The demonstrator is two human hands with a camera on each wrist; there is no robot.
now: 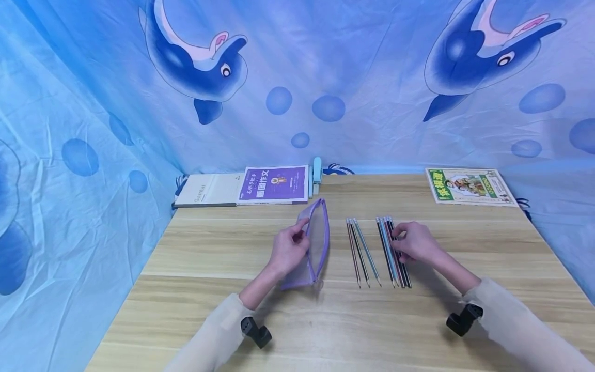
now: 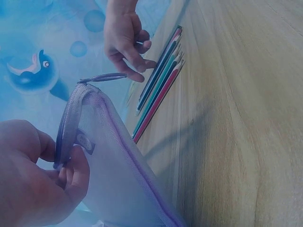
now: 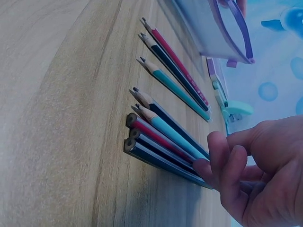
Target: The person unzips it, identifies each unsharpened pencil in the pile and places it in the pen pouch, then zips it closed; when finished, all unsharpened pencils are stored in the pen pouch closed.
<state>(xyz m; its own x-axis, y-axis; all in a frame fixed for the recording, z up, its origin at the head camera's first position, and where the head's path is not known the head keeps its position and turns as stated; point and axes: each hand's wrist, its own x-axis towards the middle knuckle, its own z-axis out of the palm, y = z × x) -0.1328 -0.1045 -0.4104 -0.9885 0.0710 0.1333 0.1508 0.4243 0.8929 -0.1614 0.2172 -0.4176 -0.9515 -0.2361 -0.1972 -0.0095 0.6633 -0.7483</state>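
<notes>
My left hand (image 1: 289,249) pinches the zip edge of a translucent purple mesh pencil pouch (image 2: 118,175), which stands on its side with its mouth gaping towards the pencils. My right hand (image 1: 417,242) is over the right-hand group of pencils (image 3: 163,135), fingers loosely bent and a fingertip at the nearest ones. That group holds several pencils side by side, black, light blue and red, some with sharpened points and some with blunt ends towards the right wrist camera. Between pouch and group lie three more sharpened pencils (image 3: 173,71): red, black and teal.
At the back left lie a pale book (image 1: 211,189) and a purple book (image 1: 274,184), with a light-blue stapler-like item (image 1: 317,170) beside them. A green-bordered booklet (image 1: 470,186) is at the back right. A blue dolphin-print curtain (image 1: 353,62) hangs behind the wooden table (image 1: 353,330).
</notes>
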